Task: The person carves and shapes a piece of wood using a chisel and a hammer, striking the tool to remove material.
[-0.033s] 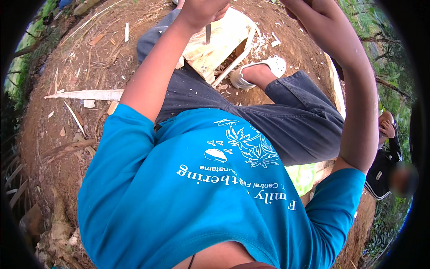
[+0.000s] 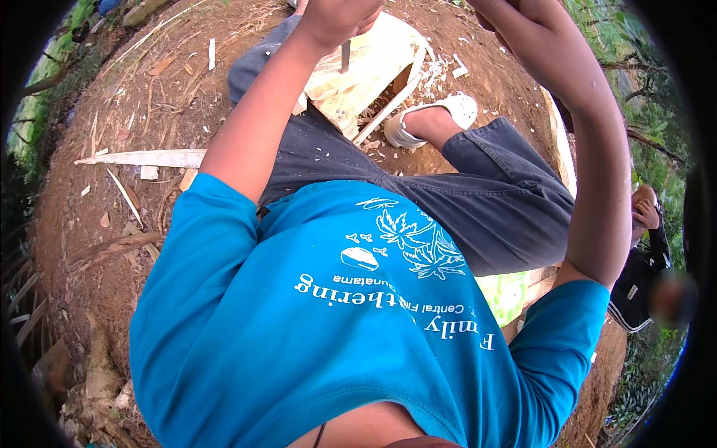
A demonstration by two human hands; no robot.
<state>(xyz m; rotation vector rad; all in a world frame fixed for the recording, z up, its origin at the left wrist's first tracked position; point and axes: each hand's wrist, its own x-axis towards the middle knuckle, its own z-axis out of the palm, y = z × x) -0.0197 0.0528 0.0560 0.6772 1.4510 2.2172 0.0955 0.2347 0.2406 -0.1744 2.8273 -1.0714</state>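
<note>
My left hand (image 2: 340,21) is at the top edge, its fingers closed round a tool whose handle is hidden. Below the fist shows a narrow, flat, dark blade like a chisel's (image 2: 345,57), pointing down at a pale block of cut wood (image 2: 340,97). The block lies between my legs, and a dark gap shows along its right side. At the top right, my right hand (image 2: 526,13) is raised and curled. The frame's edge cuts it off, so whatever it grips cannot be made out.
Wood chips (image 2: 441,75) litter the brown soil around the block. A long pointed offcut (image 2: 149,157) lies to the left. My right foot wears a white clog (image 2: 457,112). A person in dark clothes (image 2: 635,287) sits at the far right, near green plants.
The dark blade has shifted very slightly to the left at the wood. Both arms look otherwise the same.
</note>
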